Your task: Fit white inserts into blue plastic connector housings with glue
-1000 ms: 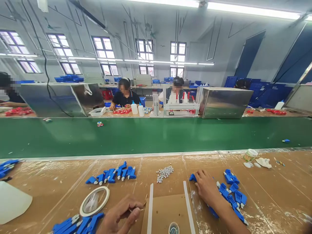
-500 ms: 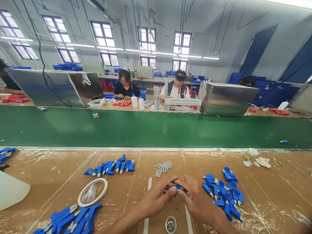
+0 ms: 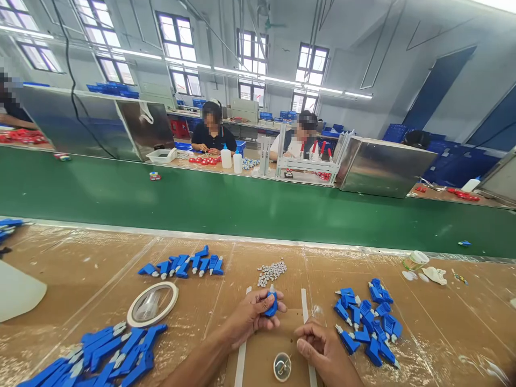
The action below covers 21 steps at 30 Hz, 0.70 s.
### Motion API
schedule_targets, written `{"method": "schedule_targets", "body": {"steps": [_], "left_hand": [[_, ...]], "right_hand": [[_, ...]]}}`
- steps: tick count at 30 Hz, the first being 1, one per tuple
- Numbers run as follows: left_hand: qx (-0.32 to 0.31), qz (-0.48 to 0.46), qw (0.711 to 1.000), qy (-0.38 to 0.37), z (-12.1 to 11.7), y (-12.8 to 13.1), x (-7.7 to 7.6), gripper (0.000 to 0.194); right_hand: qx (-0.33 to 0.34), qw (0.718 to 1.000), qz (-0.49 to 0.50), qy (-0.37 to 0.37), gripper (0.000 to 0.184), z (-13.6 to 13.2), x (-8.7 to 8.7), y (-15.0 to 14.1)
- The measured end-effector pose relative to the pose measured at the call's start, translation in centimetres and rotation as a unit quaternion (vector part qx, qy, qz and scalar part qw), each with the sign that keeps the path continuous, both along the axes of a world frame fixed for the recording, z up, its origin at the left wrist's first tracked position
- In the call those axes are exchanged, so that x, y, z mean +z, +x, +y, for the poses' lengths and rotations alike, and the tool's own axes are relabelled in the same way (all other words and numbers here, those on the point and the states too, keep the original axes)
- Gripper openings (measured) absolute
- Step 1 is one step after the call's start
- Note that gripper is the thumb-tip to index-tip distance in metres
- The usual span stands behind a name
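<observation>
Fingers of the left hand (image 3: 253,314) are pinching a smooth blue plastic piece (image 3: 271,305) over the near middle of the brown, shiny-patched table (image 3: 209,295); those of the right hand (image 3: 321,346) are hanging half-curled, and whether they are holding anything I cannot make out. Across the far side a flat green belt (image 3: 209,196) is stretching. Angular blue pieces (image 3: 367,317) are lying heaped at right, a ring of tape (image 3: 174,297) is lying flat at left, a round cup (image 3: 274,370) is standing near, and pebbly grey bits (image 3: 271,272) are clustering beyond.
</observation>
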<state>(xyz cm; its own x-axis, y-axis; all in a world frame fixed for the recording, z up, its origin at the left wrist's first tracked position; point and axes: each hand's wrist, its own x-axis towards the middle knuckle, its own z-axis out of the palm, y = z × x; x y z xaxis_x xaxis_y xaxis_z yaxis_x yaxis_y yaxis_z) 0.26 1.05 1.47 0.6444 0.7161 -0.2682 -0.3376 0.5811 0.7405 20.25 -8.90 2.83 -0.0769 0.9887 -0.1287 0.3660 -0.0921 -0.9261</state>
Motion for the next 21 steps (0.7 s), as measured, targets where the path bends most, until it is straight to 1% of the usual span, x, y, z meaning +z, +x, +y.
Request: {"method": "schedule_targets", "body": {"steps": [3,9,14,17,21], "left_hand": [[-0.01,-0.02,0.999,-0.028,-0.1,-0.1,-0.5,0.048],[-0.031,-0.053,0.997,-0.045,-0.1,-0.6,-1.0,0.04],[-0.029,-0.057,0.997,-0.045,-0.2,-0.7,-1.0,0.034],[-0.026,-0.059,0.997,-0.043,-0.2,-0.6,-1.1,0.034],[-0.028,-0.061,0.997,-0.041,-0.2,-0.5,-1.3,0.037]], "right_hand": [[-0.005,0.999,0.018,-0.031,0.037,-0.8,-0.6,-0.5],[-0.007,1.0,0.011,-0.022,0.035,-0.6,-1.0,-1.2],[0.007,0.999,-0.045,0.007,0.03,-0.6,-0.7,-1.7],[0.016,0.997,-0.077,0.028,0.025,-0.8,-0.5,-1.9],[0.019,0.994,-0.107,0.033,0.013,-0.8,-0.4,-2.0]]}}
